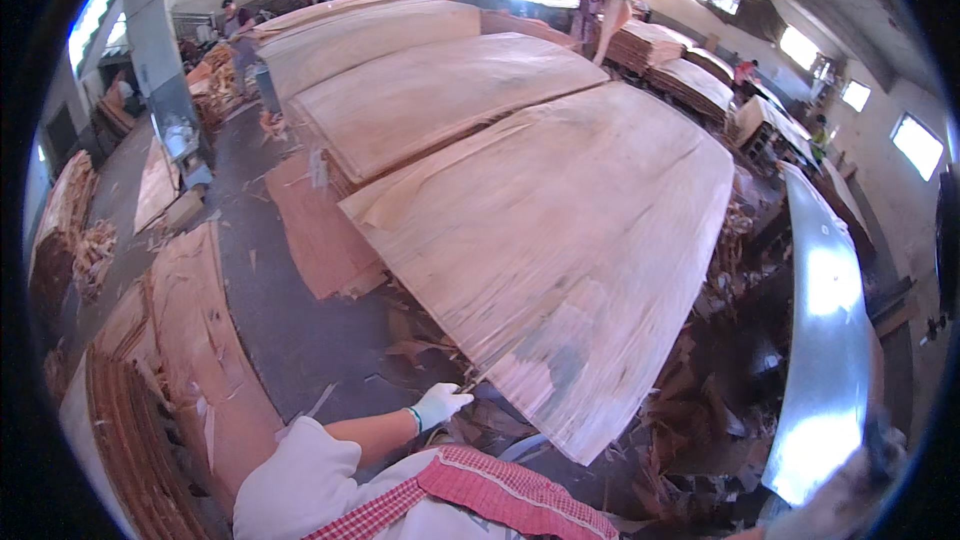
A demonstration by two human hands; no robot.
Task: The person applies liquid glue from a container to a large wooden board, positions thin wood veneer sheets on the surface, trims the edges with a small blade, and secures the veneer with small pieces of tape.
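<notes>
My left hand (pixel 440 405), in a white glove, is closed near the lower left edge of a large pale wood veneer sheet (pixel 560 210). A thin, knife-like tool (pixel 473 383) juts from its fingers toward that edge; its exact kind is too small to tell. The sheet tapers to a corner close in front of me. Toward this corner it has a grey, blurred patch (pixel 563 340). My right hand is not in view.
More veneer stacks (pixel 440 100) lie beyond the sheet. Brown veneer piles (pixel 210 340) stand at left, and a shiny metal sheet (pixel 825 340) at right. Torn scraps (pixel 700 410) litter the floor. Co-workers (pixel 590 15) stand farther back. A blurred dark shape (pixel 880 455) is at lower right.
</notes>
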